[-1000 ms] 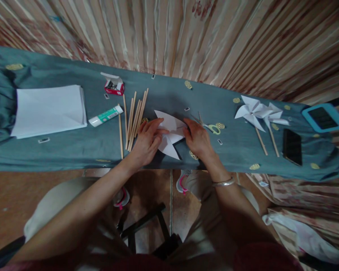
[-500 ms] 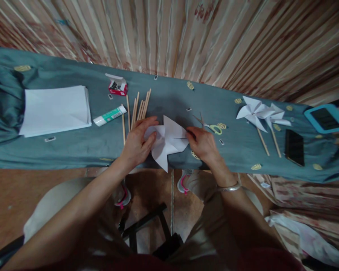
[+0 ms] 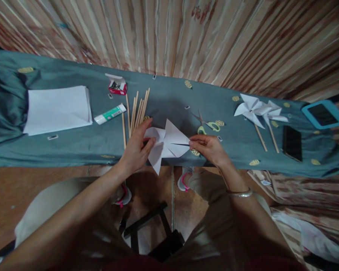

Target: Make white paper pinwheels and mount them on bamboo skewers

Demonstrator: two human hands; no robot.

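Note:
A white paper pinwheel point(image 3: 169, 141), cut and partly folded, is held between my two hands near the table's front edge. My left hand point(image 3: 137, 145) grips its folded left side, thumb over the paper. With thumb and fingertips, my right hand point(image 3: 207, 147) pinches a right-hand corner beside an open slit. Just beyond my right hand lie scissors point(image 3: 206, 122) with pale green handles, blades apart. Several wooden sticks point(image 3: 139, 107) lie beyond my left hand.
A paper stack point(image 3: 58, 109), a glue tube point(image 3: 110, 114) and an opened red box point(image 3: 117, 86) of small metal pieces lie left. Two finished pinwheels point(image 3: 250, 109) on sticks, a black phone point(image 3: 292, 143) and a blue-framed device point(image 3: 324, 114) lie right. A curtain point(image 3: 164, 37) hangs behind.
My right hand has shifted slightly right and down and now pinches the corner with its fingertips. The paper has turned a little and its slit gapes wider. The scissors' second handle shows now.

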